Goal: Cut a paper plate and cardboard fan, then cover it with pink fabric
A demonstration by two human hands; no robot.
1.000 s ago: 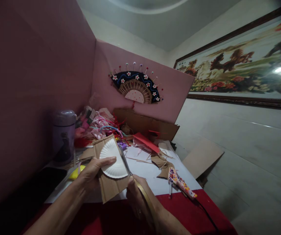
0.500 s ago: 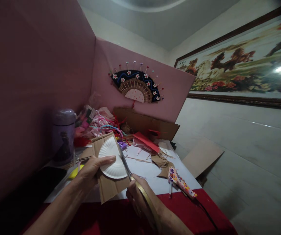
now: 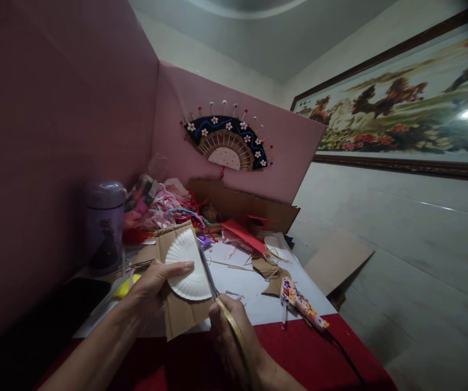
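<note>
My left hand (image 3: 158,282) grips a half paper plate (image 3: 187,279) laid against a piece of brown cardboard (image 3: 180,320), its thumb pressing on the white plate. The plate is a half disc with a ridged rim, its straight side facing right. My right hand (image 3: 234,326) is closed around the gold handles of a pair of scissors (image 3: 234,323). Their dark blades lie along the plate's straight side at the cardboard's right edge. The fingers behind the cardboard are hidden.
A floral glue gun (image 3: 303,304) with a cord lies at right. Brown cardboard scraps (image 3: 272,274) and red paper (image 3: 244,236) sit mid-table. A purple bottle (image 3: 105,228) stands left of piled craft materials (image 3: 170,203). Behind, a decorated fan (image 3: 228,141) hangs on a pink panel (image 3: 286,138).
The plate and cardboard have shifted very slightly right and down. Both hands keep their grips, and the scissors remain at the straight edge.
</note>
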